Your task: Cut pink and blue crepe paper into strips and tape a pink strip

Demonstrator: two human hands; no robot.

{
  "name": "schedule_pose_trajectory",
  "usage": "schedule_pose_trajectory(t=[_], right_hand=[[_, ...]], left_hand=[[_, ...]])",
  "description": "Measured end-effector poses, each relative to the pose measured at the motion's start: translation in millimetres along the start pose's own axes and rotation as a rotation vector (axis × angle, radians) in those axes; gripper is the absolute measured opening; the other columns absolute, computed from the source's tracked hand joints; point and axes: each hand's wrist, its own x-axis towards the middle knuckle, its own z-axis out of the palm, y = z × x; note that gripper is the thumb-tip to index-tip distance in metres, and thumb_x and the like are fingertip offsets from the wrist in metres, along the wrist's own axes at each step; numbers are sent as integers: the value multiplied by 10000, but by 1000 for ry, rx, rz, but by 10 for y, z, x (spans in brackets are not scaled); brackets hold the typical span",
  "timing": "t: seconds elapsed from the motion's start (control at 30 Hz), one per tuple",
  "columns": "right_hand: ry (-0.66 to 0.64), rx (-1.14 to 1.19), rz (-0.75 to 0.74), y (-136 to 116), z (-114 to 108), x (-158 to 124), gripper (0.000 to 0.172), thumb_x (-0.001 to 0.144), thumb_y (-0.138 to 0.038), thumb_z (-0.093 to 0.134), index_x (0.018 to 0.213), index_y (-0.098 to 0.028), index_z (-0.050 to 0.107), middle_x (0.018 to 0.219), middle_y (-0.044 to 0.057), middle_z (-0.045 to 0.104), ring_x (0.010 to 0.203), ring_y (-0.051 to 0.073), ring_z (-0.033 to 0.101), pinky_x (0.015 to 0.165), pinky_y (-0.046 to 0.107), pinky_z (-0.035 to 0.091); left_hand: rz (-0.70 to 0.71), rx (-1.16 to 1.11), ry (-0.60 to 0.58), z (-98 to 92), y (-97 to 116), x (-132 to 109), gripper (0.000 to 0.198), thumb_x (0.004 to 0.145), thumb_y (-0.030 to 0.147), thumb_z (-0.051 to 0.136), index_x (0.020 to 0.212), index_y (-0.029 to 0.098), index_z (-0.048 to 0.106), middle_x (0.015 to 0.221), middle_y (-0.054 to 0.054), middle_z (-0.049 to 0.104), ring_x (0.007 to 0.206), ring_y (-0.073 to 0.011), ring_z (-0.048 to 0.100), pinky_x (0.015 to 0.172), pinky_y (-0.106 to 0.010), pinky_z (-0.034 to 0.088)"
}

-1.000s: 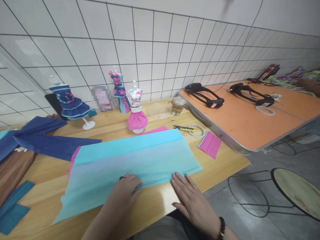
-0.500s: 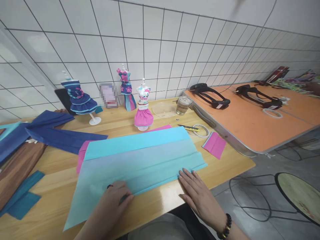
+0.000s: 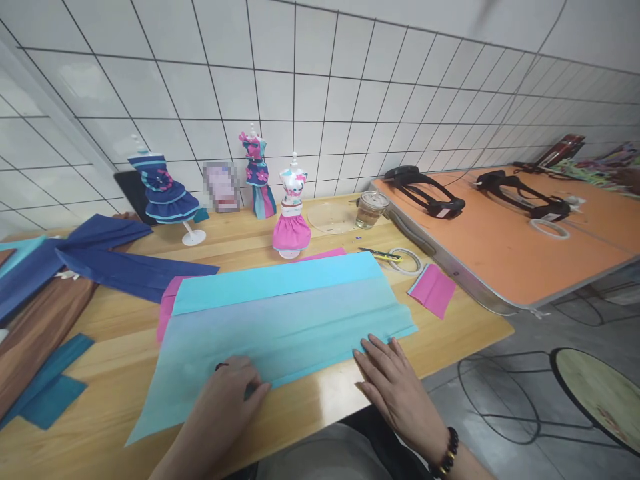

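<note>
A wide light blue cloth (image 3: 295,310) lies spread on the wooden table before me, with a brighter blue band along its far side. At its near edge my left hand (image 3: 233,383) rests with curled fingers, thumb and forefinger closing on the cloth; the fingertips are partly hidden. Farther right, my right hand (image 3: 393,377) lies flat, fingers stretched out over the near edge and holding nothing. Pink cloth (image 3: 169,303) peeks out from beneath the blue one at the left. The near edge shows a narrow fold between my hands.
Behind stand three small dress forms: navy dress (image 3: 167,190), multicoloured dress (image 3: 257,170), pink skirt (image 3: 291,233). A glass (image 3: 371,210), yellow cutter (image 3: 383,255), tape roll (image 3: 420,263) and folded pink piece (image 3: 434,290) lie right. Navy (image 3: 140,270) and brown cloth (image 3: 45,333) lie left.
My right hand has slid slightly left along the near edge. My left hand stays at its place on the cloth. The whole view has shifted a little.
</note>
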Motion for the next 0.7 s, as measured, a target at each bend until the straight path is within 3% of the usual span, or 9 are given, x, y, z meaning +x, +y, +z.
schedule_pose_trajectory(t=[0.7], right_hand=[[17,-31,13,-20,31,-22,447,889,-363,446,1307,-210,414,1305,82,484,1254,251,351,1043,506,209]], left_hand=[[-1,45,-69,-53,42,12,278,837,314,388,612,186,491,756,-28,564,811,-198,493,722,-315,306]])
